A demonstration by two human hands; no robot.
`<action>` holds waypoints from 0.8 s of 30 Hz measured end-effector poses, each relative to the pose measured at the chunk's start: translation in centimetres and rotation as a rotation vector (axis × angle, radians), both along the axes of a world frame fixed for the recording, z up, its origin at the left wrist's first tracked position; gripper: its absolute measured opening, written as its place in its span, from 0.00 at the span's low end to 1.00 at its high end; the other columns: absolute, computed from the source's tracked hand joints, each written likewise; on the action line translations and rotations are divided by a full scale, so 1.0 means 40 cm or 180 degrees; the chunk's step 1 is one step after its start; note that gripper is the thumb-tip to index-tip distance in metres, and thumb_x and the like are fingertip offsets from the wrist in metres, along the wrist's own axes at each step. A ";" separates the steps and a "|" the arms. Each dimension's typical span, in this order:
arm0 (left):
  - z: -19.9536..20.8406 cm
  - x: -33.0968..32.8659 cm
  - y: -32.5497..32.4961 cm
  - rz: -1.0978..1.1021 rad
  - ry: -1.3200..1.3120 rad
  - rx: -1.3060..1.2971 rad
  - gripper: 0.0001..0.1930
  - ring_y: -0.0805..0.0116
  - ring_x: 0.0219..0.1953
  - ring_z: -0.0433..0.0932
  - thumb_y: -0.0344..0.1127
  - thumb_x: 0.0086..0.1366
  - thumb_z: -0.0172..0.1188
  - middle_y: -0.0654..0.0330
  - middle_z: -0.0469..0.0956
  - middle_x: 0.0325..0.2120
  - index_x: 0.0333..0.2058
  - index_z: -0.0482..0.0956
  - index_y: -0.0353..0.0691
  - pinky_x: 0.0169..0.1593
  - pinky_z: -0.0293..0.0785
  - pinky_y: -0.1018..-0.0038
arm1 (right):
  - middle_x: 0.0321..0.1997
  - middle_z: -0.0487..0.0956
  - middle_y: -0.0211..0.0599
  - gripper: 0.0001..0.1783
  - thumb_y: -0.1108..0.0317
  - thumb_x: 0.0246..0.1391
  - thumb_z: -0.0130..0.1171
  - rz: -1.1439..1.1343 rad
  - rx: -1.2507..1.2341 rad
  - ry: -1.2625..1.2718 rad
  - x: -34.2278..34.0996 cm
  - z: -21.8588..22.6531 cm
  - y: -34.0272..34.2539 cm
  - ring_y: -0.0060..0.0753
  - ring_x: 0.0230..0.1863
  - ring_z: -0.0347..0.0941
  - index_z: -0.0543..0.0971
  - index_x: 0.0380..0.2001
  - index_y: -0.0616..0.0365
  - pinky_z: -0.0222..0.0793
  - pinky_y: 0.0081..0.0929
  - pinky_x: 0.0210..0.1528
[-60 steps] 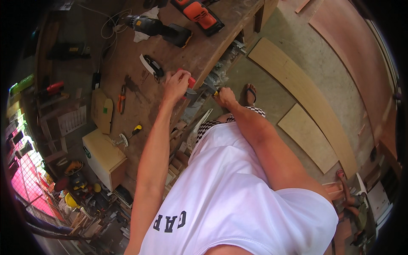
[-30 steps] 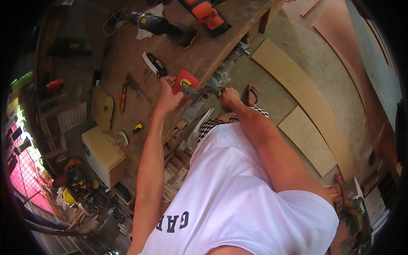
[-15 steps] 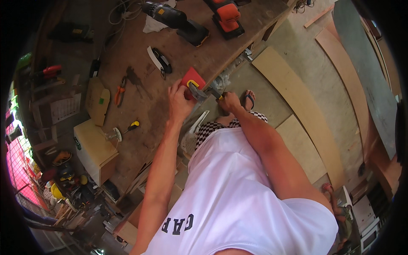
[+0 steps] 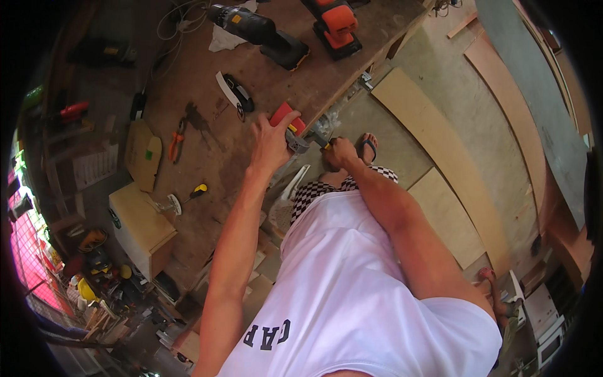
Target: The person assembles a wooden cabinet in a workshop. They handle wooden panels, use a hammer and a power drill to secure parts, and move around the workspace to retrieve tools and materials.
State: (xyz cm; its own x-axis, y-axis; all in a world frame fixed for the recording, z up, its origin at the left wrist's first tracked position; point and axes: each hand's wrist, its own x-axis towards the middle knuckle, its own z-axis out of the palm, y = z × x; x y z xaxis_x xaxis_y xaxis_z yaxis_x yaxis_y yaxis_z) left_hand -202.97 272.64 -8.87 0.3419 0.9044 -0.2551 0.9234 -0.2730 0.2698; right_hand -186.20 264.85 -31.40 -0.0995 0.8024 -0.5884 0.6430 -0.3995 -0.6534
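At the workbench edge, a red flat block (image 4: 284,114) lies beneath the grey metal jaw (image 4: 296,143) of a clamp. My left hand (image 4: 270,147) is closed about this jaw, with one finger stretched over the red block; a little yellow shows beside that finger. Just beyond the edge and lower, my right hand (image 4: 341,152) is wrapped round the clamp's dark handle (image 4: 322,141), which has a yellow part. The hand hides most of the handle. A folding knife (image 4: 235,94) with a pale blade and black handle lies on the bench close to my left hand.
A black cordless drill (image 4: 260,34) and an orange-black power tool (image 4: 337,28) rest on the far bench. Orange-handled pliers (image 4: 178,141), a yellow-black screwdriver (image 4: 196,191) and a wooden box (image 4: 141,220) sit left. Wooden panels (image 4: 440,157) cover floor on the right; another person's foot (image 4: 487,275) shows lower right.
My left hand's finger has moved forward over the red block and now covers much of the yellow pad. My right hand stays about where it was on the handle.
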 end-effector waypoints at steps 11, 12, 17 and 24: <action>0.000 -0.013 0.027 -0.0351 0.0063 0.0013 0.42 0.38 0.53 0.67 0.39 0.46 0.81 0.41 0.69 0.51 0.63 0.77 0.64 0.60 0.66 0.49 | 0.38 0.86 0.61 0.28 0.44 0.57 0.67 0.0193 0.0197 -0.0054 0.012 -0.026 -0.002 0.65 0.42 0.84 0.88 0.36 0.64 0.80 0.51 0.49; -0.001 -0.014 0.025 -0.0328 0.0062 0.0049 0.42 0.38 0.53 0.68 0.39 0.46 0.81 0.41 0.69 0.51 0.63 0.77 0.64 0.60 0.67 0.48 | 0.37 0.86 0.61 0.28 0.44 0.57 0.67 0.0194 0.0177 -0.0035 0.014 -0.021 -0.003 0.65 0.42 0.84 0.88 0.36 0.64 0.80 0.51 0.49; -0.006 -0.018 0.016 -0.0338 0.0126 0.0215 0.43 0.39 0.53 0.69 0.36 0.46 0.79 0.45 0.69 0.51 0.64 0.77 0.64 0.57 0.74 0.48 | 0.38 0.86 0.61 0.27 0.45 0.57 0.69 0.0185 0.0056 -0.0001 0.022 0.003 0.006 0.65 0.43 0.84 0.88 0.36 0.64 0.80 0.51 0.49; -0.009 -0.032 0.022 -0.0406 0.0162 0.0274 0.46 0.39 0.50 0.72 0.35 0.46 0.78 0.47 0.71 0.52 0.67 0.73 0.65 0.54 0.75 0.49 | 0.49 0.85 0.60 0.29 0.46 0.56 0.70 0.0129 -0.0202 -0.0103 0.022 0.032 0.014 0.64 0.52 0.83 0.87 0.46 0.64 0.80 0.51 0.54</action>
State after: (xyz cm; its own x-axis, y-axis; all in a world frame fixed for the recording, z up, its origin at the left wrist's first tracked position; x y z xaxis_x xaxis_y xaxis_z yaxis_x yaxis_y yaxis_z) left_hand -204.24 273.52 -9.25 0.4442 0.8737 -0.1984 0.8916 -0.4092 0.1941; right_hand -185.34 265.41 -30.14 -0.1113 0.7592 -0.6413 0.6799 -0.4125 -0.6063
